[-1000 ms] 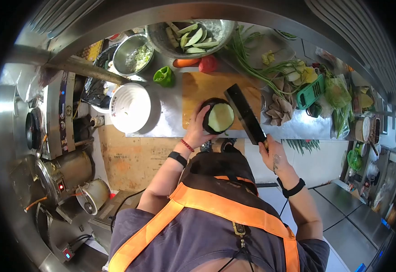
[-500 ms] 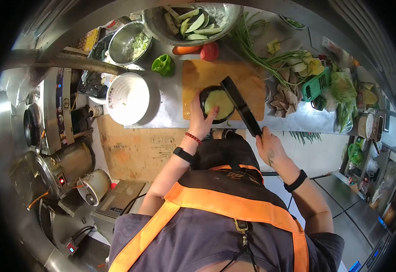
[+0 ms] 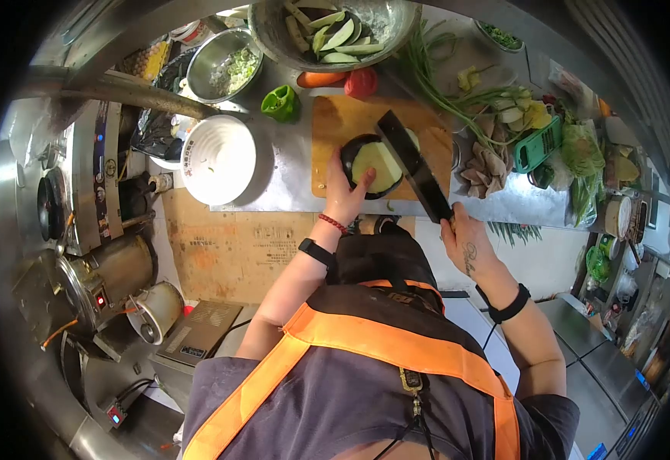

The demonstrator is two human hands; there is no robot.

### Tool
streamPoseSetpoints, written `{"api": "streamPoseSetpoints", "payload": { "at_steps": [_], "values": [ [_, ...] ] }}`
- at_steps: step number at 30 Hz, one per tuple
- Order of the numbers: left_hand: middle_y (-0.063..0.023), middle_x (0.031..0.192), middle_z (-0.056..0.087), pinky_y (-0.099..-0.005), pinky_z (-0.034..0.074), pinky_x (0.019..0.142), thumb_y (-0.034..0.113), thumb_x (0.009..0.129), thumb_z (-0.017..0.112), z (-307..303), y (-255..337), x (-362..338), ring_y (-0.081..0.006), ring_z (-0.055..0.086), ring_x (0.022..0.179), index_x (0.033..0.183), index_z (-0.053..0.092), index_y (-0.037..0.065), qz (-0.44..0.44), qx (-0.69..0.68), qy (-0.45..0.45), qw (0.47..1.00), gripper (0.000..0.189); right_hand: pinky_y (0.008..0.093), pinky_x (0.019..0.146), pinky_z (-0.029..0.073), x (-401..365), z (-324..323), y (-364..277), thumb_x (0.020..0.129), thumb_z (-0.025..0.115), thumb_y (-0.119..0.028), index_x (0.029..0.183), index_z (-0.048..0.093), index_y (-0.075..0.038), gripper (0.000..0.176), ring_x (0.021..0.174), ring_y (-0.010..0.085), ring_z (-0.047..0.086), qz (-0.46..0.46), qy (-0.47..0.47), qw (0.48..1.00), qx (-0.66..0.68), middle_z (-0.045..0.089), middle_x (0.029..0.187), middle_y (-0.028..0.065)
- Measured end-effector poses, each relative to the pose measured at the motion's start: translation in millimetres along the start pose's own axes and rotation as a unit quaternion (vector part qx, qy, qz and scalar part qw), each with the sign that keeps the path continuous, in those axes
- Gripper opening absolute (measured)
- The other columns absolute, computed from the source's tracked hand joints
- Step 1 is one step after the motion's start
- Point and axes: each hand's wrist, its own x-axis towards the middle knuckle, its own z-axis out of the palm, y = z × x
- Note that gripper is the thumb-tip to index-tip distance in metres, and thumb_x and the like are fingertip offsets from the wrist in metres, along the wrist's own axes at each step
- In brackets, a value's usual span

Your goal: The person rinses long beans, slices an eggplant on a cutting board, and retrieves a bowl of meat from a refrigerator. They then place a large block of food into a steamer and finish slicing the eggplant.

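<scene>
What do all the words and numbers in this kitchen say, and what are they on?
I can't read any for sure.
White bowl: dark characters on its rim, too blurred.
Cardboard: rows of print, too small.
Apron: pale marks in its folds, unreadable.
Brown box: a dark label, too small.
Red-lit display: too blurred.
Tattoo near the right hand: can't tell whether it's letters.

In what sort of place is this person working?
Most likely a kitchen, perhaps a restaurant's: in view are a cleaver, a wooden cutting board and a large metal bowl with vegetable pieces.
</scene>
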Motion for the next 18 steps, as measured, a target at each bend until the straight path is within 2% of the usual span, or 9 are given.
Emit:
{"api": "streamPoseSetpoints", "payload": {
  "at_steps": [2, 5, 7, 10, 11, 14, 15, 18],
  "values": [
    [-0.0249, 0.125, 0.042, -0.0388, 0.036, 0.1, 0.025, 0.082, 0.068, 1.1, 1.8, 1.2, -0.0348, 0.044, 0.117, 0.134, 0.027, -0.009, 0.003, 0.0, 0.0, 1.0, 0.075, 0.0507, 0.059, 0.044, -2.9, 2.2, -1.5, 0.089, 0.05, -0.014, 0.095, 0.042, 0.003, 0.019, 0.068, 0.0462, 0.057, 0.026, -0.034, 0.999, -0.021, 0.057, 0.07, 0.0282],
    [-0.0246, 0.125, 0.042, -0.0391, 0.036, 0.1, 0.024, 0.081, 0.068, 1.5, -8.8, 2.9, -0.0351, 0.044, 0.117, 0.134, 0.027, -0.008, 0.003, -0.015, -0.004, 1.0, 0.075, 0.0502, 0.059, 0.045, 2.5, 14.7, 0.3, 0.089, 0.049, -0.015, 0.093, 0.042, 0.004, 0.02, 0.067, 0.0456, 0.058, 0.024, -0.018, 0.999, -0.024, 0.057, 0.067, 0.028],
    [-0.024, 0.125, 0.042, -0.0394, 0.036, 0.1, 0.024, 0.081, 0.069, 1.7, -14.7, 4.2, -0.0354, 0.044, 0.117, 0.134, 0.027, -0.008, 0.006, -0.035, -0.016, 0.999, 0.075, 0.0498, 0.058, 0.046, 17.4, 40.6, 14.3, 0.089, 0.05, -0.015, 0.093, 0.042, 0.004, 0.021, 0.066, 0.0452, 0.058, -0.002, -0.023, 0.999, -0.04, 0.057, 0.066, 0.0276],
    [-0.0231, 0.125, 0.042, -0.0403, 0.035, 0.101, 0.024, 0.081, 0.068, 1.7, -17.1, -1.0, -0.0361, 0.044, 0.116, 0.135, 0.026, -0.006, 0.071, 0.029, -0.008, 0.997, 0.074, 0.0493, 0.056, 0.046, 41.7, 104.0, 50.7, 0.088, 0.051, -0.016, 0.092, 0.042, 0.003, 0.021, 0.065, 0.0448, 0.058, -0.016, 0.003, 0.999, -0.043, 0.057, 0.065, 0.0273],
    [-0.0238, 0.124, 0.043, -0.0411, 0.034, 0.102, 0.023, 0.081, 0.068, 0.5, -12.8, 0.0, -0.0369, 0.043, 0.117, 0.136, 0.026, -0.006, 0.041, -0.013, -0.019, 0.999, 0.075, 0.0492, 0.056, 0.046, 48.9, 106.4, 48.9, 0.088, 0.051, -0.016, 0.092, 0.042, 0.003, 0.022, 0.065, 0.0446, 0.058, -0.018, 0.016, 0.999, -0.044, 0.057, 0.065, 0.0273],
    [-0.0225, 0.128, 0.044, -0.0381, 0.036, 0.101, 0.023, 0.082, 0.068, 0.3, -17.6, -0.4, -0.0302, 0.045, 0.119, 0.135, 0.027, -0.006, -0.001, 0.032, -0.014, 0.999, 0.073, 0.0493, 0.054, 0.045, 44.0, 62.3, 26.2, 0.087, 0.052, -0.015, 0.093, 0.042, 0.002, 0.021, 0.064, 0.0446, 0.058, -0.031, -0.004, 0.998, -0.05, 0.057, 0.065, 0.027],
    [-0.0223, 0.128, 0.045, -0.0377, 0.036, 0.101, 0.023, 0.083, 0.067, 0.2, -18.9, -0.3, -0.0299, 0.045, 0.118, 0.136, 0.027, -0.006, -0.012, 0.016, -0.019, 1.0, 0.073, 0.0496, 0.055, 0.045, 36.8, 53.1, 27.5, 0.087, 0.053, -0.015, 0.093, 0.042, 0.001, 0.02, 0.064, 0.044, 0.058, -0.043, 0.005, 0.999, -0.001, 0.057, 0.065, 0.0263],
    [-0.0253, 0.123, 0.044, -0.0405, 0.037, 0.099, 0.024, 0.082, 0.068, -2.0, -11.0, 2.1, -0.036, 0.046, 0.115, 0.136, 0.027, -0.006, -0.029, -0.04, -0.018, 0.999, 0.074, 0.0498, 0.057, 0.045, 9.7, 6.5, -10.6, 0.087, 0.052, -0.014, 0.094, 0.042, 0.001, 0.019, 0.064, 0.0442, 0.058, -0.019, 0.004, 1.0, -0.016, 0.057, 0.065, 0.0259]
  ]
}}
